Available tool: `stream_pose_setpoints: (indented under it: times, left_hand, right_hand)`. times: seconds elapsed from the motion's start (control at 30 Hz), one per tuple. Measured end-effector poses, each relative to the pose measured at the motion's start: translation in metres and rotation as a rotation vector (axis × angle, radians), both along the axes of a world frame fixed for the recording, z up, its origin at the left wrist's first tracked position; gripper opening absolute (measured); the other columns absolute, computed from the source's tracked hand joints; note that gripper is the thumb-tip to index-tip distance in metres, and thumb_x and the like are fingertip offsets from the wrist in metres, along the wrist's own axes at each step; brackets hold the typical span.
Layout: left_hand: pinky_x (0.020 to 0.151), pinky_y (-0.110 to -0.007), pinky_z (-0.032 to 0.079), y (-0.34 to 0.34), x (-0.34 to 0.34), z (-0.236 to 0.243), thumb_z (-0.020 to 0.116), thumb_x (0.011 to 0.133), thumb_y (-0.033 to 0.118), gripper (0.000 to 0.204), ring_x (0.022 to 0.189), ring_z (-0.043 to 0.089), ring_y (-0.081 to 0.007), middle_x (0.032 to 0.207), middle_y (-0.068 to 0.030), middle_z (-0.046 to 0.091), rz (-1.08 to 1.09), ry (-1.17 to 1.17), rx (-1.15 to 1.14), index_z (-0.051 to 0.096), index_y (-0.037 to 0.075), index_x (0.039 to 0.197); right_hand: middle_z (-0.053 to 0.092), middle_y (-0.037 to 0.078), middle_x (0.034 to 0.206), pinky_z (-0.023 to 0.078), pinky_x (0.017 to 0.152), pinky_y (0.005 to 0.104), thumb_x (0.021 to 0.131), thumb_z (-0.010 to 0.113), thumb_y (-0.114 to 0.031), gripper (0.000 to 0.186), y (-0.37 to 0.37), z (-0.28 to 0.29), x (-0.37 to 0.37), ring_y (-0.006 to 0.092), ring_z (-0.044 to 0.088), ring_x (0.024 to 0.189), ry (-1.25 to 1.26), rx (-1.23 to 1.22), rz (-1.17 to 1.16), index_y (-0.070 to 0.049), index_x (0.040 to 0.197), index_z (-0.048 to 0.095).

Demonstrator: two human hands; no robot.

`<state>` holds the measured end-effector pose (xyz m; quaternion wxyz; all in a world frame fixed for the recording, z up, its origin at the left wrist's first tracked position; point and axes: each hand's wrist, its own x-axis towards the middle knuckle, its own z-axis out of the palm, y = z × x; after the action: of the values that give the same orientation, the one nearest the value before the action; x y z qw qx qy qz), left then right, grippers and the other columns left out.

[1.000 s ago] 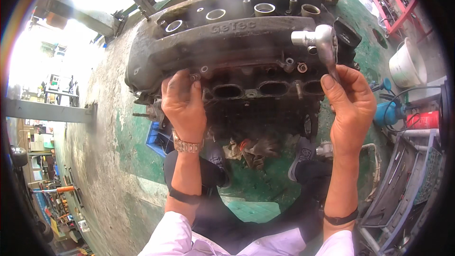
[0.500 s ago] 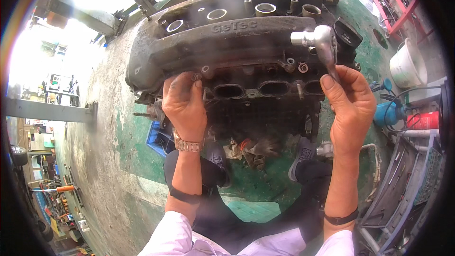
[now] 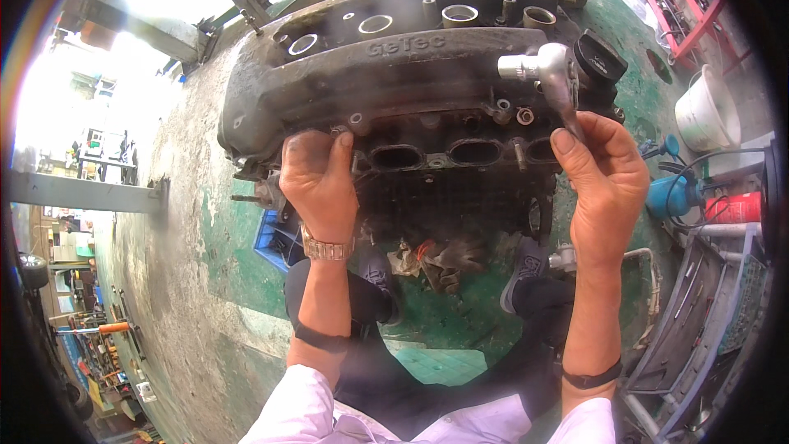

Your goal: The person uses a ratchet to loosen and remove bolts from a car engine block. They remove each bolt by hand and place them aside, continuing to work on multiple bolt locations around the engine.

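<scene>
A dark engine block with a black valve cover (image 3: 304, 90) fills the upper middle, with round plug tubes along its top and oval ports on the near face. My left hand (image 3: 316, 181) is at the cover's lower left edge, thumb and fingers closed on a small bolt (image 3: 339, 131), partly hidden by the fingertips. My right hand (image 3: 604, 185) grips a chrome ratchet (image 3: 555, 74) by its handle, with a socket (image 3: 516, 67) on its head, held over the cover's right part. A black cap (image 3: 598, 56) sits right of the ratchet.
A white bucket (image 3: 703, 115), blue container (image 3: 666, 196), red can (image 3: 731, 207) and metal tray cart (image 3: 699, 312) stand at right, a red frame (image 3: 682, 0) beyond. A blue crate (image 3: 271, 242) and rags (image 3: 444, 263) lie below the engine. A steel beam (image 3: 90, 193) and tool shelves are at left.
The ratchet and my right hand have shifted slightly left. My left thumb has moved up a little over the small bolt, covering more of it.
</scene>
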<state>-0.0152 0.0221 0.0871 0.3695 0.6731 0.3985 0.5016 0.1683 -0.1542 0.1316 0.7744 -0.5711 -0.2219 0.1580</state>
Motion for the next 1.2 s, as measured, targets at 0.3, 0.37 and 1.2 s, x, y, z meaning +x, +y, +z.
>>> stream_pose_setpoints:
  times: [0.3,0.37,1.2]
  left_hand:
    - [0.075,-0.024,0.047,0.005,0.0004,-0.004,0.072,0.08,-0.005,0.023,0.082,0.057,-0.01,0.09,-0.0024,0.062,-0.04,0.043,0.227,0.061,-0.002,0.1]
    - [0.078,-0.025,0.047,0.0045,0.0,-0.0031,0.071,0.08,-0.005,0.024,0.084,0.057,-0.011,0.09,-0.0027,0.062,-0.039,-0.023,0.086,0.061,-0.003,0.102]
    - [0.062,-0.027,0.047,0.0055,0.0033,-0.0027,0.071,0.076,-0.005,0.015,0.069,0.058,-0.0131,0.083,-0.006,0.061,0.015,-0.018,0.051,0.065,-0.001,0.089]
  right_hand:
    - [0.067,0.002,0.091,0.048,0.074,0.0182,0.08,0.075,0.0,0.021,0.0008,0.0004,-0.0004,0.0062,0.06,0.08,0.005,-0.014,-0.009,0.002,0.099,0.065]
    - [0.067,0.003,0.091,0.047,0.073,0.0181,0.08,0.075,0.0,0.021,0.0007,0.0008,-0.0008,0.0061,0.06,0.08,0.015,-0.029,-0.003,0.002,0.099,0.065]
    - [0.065,0.001,0.09,0.046,0.074,0.0175,0.083,0.071,0.001,0.019,-0.0036,-0.0036,0.0024,0.0063,0.058,0.079,-0.005,-0.094,-0.026,0.0,0.102,0.065]
